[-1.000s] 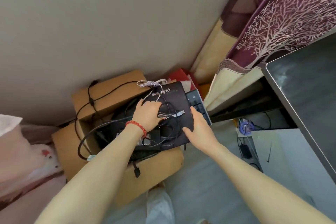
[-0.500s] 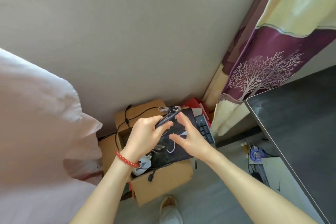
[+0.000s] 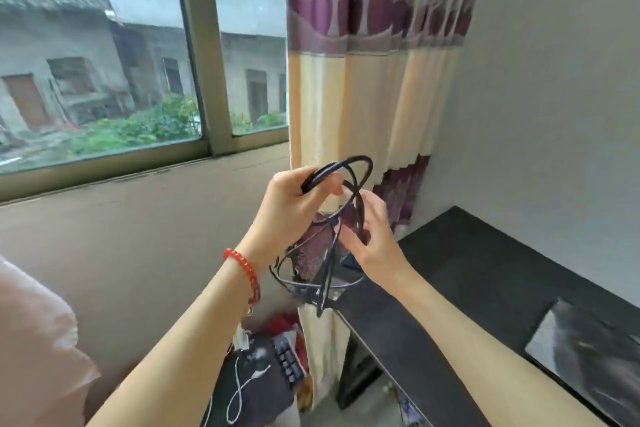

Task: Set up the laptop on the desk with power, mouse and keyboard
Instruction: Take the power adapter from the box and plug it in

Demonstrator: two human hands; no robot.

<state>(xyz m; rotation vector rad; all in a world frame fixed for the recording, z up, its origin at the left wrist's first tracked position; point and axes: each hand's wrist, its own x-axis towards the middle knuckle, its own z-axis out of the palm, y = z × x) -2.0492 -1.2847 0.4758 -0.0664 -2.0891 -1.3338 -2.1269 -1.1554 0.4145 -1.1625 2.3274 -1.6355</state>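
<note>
— Grey daylight comes through the wide window (image 3: 104, 55); the long black desk (image 3: 485, 274) sits under the purple-and-cream curtain (image 3: 374, 80).

— Left hand (image 3: 287, 208) grips a loop of tangled black power cable (image 3: 329, 253) above the desk's near end; right hand (image 3: 372, 239) pinches another strand.

— Tease loops apart slowly, I'd say; don't yank.

— Plug ends hidden; grey slab (image 3: 588, 364) cut off, perhaps the laptop.

a single head-worn view is given, aimed forward and slightly down from standing height. the window (image 3: 104, 55) is seen far left, the curtain (image 3: 374, 80) centre, the desk (image 3: 485, 270) near right. both forearms are framed close below.
</note>
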